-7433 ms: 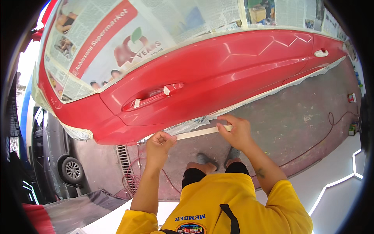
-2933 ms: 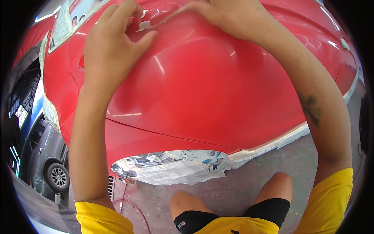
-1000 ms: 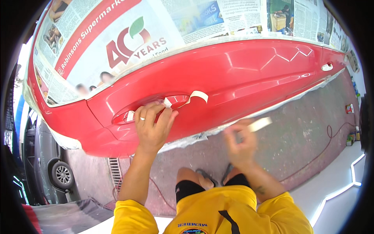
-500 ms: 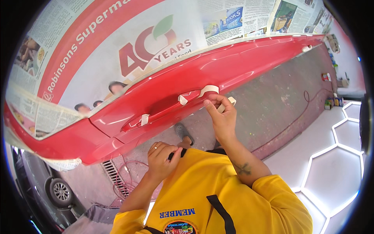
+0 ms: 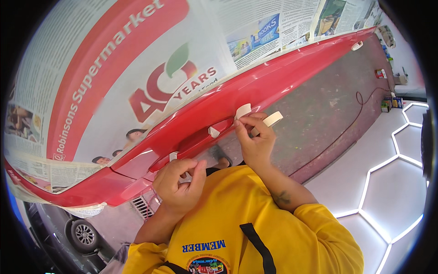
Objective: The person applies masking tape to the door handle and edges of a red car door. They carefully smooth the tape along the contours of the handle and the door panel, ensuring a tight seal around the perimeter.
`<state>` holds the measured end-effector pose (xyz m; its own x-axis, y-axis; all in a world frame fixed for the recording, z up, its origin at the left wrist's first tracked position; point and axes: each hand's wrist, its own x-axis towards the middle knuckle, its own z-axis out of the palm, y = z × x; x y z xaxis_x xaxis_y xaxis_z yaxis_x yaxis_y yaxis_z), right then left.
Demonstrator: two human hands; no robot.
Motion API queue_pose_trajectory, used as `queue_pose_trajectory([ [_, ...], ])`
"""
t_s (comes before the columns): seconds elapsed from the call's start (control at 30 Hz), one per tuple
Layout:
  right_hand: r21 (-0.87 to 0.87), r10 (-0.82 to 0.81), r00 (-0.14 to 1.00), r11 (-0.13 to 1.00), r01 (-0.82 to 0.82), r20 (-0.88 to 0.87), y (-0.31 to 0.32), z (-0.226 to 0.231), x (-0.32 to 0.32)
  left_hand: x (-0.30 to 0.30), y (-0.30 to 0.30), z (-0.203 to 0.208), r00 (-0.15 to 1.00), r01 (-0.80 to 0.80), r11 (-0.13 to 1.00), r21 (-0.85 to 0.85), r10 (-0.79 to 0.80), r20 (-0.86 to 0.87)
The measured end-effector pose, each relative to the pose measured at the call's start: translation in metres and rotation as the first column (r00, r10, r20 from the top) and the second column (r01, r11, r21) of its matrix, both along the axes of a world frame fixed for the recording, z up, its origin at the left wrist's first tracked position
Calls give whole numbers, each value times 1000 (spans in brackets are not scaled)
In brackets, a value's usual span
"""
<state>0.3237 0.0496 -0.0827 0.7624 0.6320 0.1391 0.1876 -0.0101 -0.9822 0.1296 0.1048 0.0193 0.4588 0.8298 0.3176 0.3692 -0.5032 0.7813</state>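
A roll of cream masking tape [image 5: 273,119] is held in my right hand [image 5: 258,139]. Thumb and forefinger pinch close to a short pale tape strip [image 5: 243,110] at the right end of the car's red door handle [image 5: 194,142]. Two small tape pieces stick to that handle: a middle tape piece [image 5: 213,132] and a left tape piece [image 5: 173,156]. Just below the handle's left end is my left hand [image 5: 180,185], its fingers curled in and nothing visible in them. The handle sits on a glossy red car side [image 5: 283,80].
Newspaper [image 5: 196,27] covers the upper part of the car, taped along its lower edge. A dark car [image 5: 68,228] stands at the lower left by a floor grate [image 5: 143,208]. A thin hose [image 5: 337,146] crosses the floor; small boxes [image 5: 391,104] stand at the far right.
My left hand has risen from my waist to the handle's left end. My right hand has shifted slightly left with the tape roll. The whole view has tilted.
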Motion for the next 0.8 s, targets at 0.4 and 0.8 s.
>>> queue_pose_trajectory([
  [0.4,117,418,838,868,-482,350,10,-8,68,119,-7,1,882,-294,935,-201,185,-433],
  [0.8,-22,823,537,550,-835,185,-39,-32,164,145,-12,9,773,-403,915,-10,335,-538],
])
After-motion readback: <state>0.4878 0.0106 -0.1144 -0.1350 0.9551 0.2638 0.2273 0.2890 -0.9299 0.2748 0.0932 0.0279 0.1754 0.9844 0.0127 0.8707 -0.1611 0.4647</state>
